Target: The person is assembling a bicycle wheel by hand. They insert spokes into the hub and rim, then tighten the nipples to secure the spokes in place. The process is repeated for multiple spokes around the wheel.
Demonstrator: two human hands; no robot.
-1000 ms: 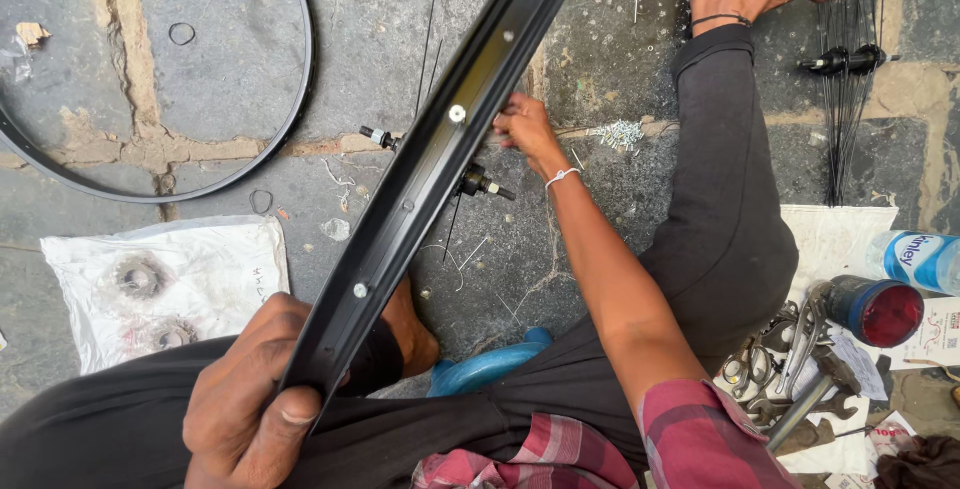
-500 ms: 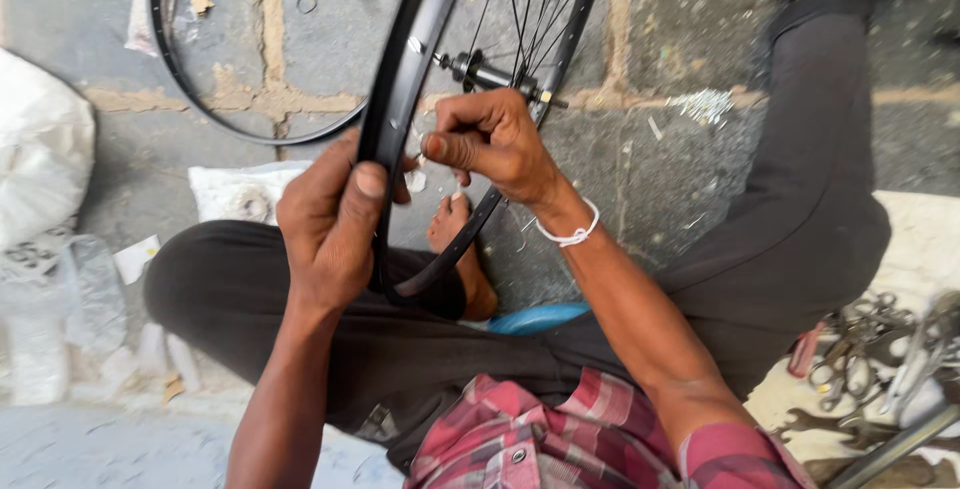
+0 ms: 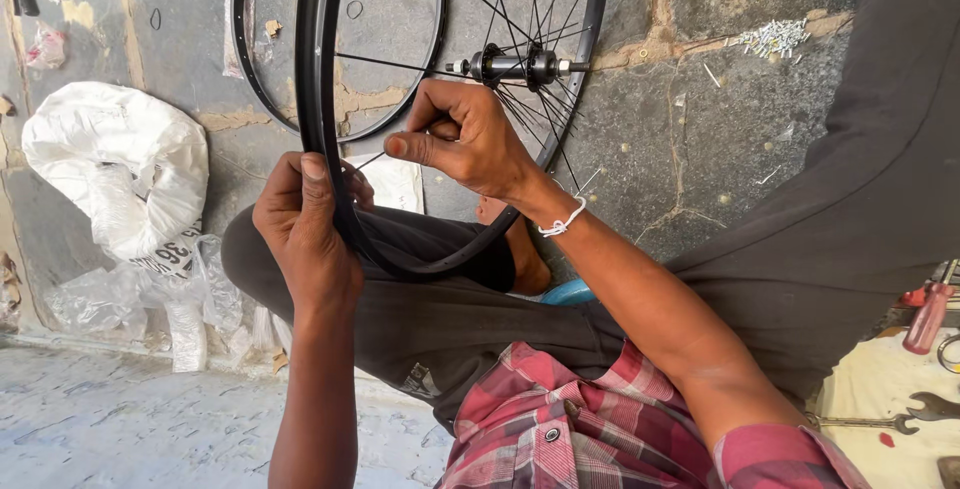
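**Bicycle wheel held upright over a seated person's lap**

A black bicycle wheel (image 3: 318, 99) stands on edge above the lap of a person sitting on a stone floor (image 3: 690, 119), its rim seen nearly edge-on and running from the top of the frame down to the knees. The axle points sideways, toward the right of the frame, with the dark hub (image 3: 512, 66) and its silver ends at mid-height. Thin spokes (image 3: 400, 61) fan from the hub to the rim; several hang loose at the near end. The left hand (image 3: 305, 234) has its fingers clamped on the rim's lower curve, thumb laid flat along the outer face. The right hand (image 3: 465, 139) reaches between the spokes, fingers pinched together on a single spoke just below the hub. A second bare rim (image 3: 243, 69) lies flat on the floor behind. A white sack (image 3: 120, 174) sits to the left; a red-handled screwdriver (image 3: 928, 317) and a spanner (image 3: 925, 409) lie at the right.
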